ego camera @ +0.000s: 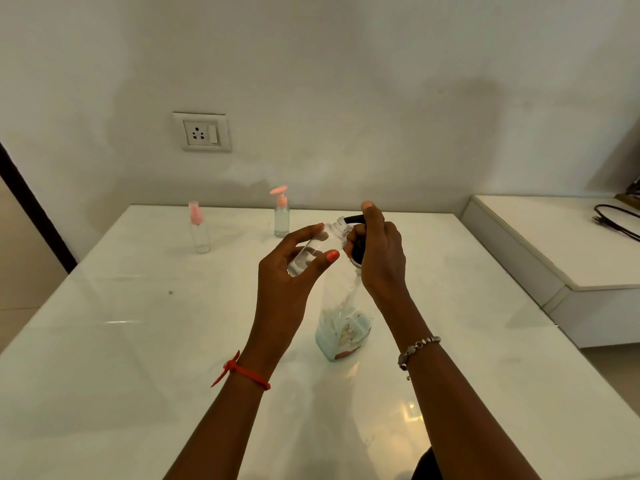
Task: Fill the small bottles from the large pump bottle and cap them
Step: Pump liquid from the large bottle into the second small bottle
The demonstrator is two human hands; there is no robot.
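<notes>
Holding a small bottle (pixel 308 254) tilted in my left grip (pixel 287 275), I have its neck at the nozzle (pixel 352 220). My right grip (pixel 381 261) clasps the pump (pixel 358 250) of the large bottle (pixel 343 317) on the counter (pixel 138 341).

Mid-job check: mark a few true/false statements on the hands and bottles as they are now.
1. The left hand holds a small clear uncapped bottle. True.
2. The right hand is idle and holds nothing. False: it grips the black pump head of the large clear pump bottle.
3. Two small pink-topped bottles stand near the white table's far edge. True.
4. The large clear pump bottle lies on its side. False: it stands upright on the table.
</notes>
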